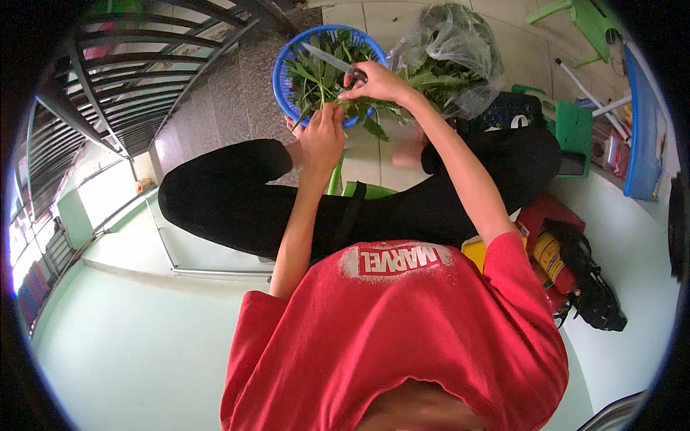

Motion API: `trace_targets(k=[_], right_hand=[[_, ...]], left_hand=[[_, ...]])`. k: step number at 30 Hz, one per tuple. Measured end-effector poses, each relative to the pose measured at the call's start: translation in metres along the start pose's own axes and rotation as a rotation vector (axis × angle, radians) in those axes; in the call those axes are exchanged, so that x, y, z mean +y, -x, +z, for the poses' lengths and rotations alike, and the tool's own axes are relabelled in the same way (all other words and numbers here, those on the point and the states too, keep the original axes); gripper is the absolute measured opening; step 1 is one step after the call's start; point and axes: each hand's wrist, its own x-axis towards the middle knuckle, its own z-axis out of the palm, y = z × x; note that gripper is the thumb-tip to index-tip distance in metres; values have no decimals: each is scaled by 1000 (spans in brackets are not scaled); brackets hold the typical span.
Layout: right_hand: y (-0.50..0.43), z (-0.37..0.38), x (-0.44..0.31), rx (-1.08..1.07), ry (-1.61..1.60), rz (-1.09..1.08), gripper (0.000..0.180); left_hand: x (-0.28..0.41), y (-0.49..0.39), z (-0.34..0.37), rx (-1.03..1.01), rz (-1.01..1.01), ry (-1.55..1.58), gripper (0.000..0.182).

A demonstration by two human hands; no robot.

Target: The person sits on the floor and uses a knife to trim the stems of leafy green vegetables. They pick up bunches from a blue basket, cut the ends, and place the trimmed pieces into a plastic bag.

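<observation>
Over the near rim of a blue plastic basket (278, 81) of leafy greens, my left hand (322, 134) pinches the stems of a green sprig (322, 89). My right hand (377, 83) holds a knife (330, 57) by its dark handle, the blade pointing up and left over the basket. The thumb of that hand is close to the sprig; whether it touches the stem I cannot tell. Leaves hang past the basket's right edge. Just right of the basket stands a clear plastic bag (458, 37) filled with more greens.
A dark slatted metal rack or railing (140, 37) rises at the left. Green plastic stools (590, 27) stand at the upper right and beside my right knee. A blue board (641, 134) is at the far right. A fire extinguisher (555, 264) lies by my right side, near a black bag.
</observation>
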Motion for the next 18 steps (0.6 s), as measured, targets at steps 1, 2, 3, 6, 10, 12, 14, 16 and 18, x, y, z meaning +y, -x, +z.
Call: trace_targets(k=[1, 2, 3, 6, 10, 12, 14, 16, 18], right_hand=[[1, -3, -4, 41, -65, -92, 39], [3, -7, -9, 86, -104, -120, 35], [5, -11, -16, 129, -134, -84, 31], [28, -34, -44, 230, -308, -53, 23], [54, -51, -86, 306, -385, -70, 23], [68, -57, -104, 319, -397, -82, 23], [81, -59, -118, 334, -376, -107, 23], [93, -61, -130, 343, -372, -136, 27], [103, -59, -139, 377, -362, -215, 34]], left_hand=[[0, 0, 0, 16, -11, 0, 17], [0, 0, -1, 30, -21, 6, 16], [1, 0, -1, 37, -31, 20, 16], [0, -1, -8, 44, -112, -20, 18], [-18, -6, -18, 147, -213, 36, 29], [-40, -12, -14, 103, -369, 130, 31], [-66, -15, -5, 79, -397, 239, 33], [-77, -19, 13, 65, -429, -4, 34], [-69, -16, 19, 177, -266, -442, 38]])
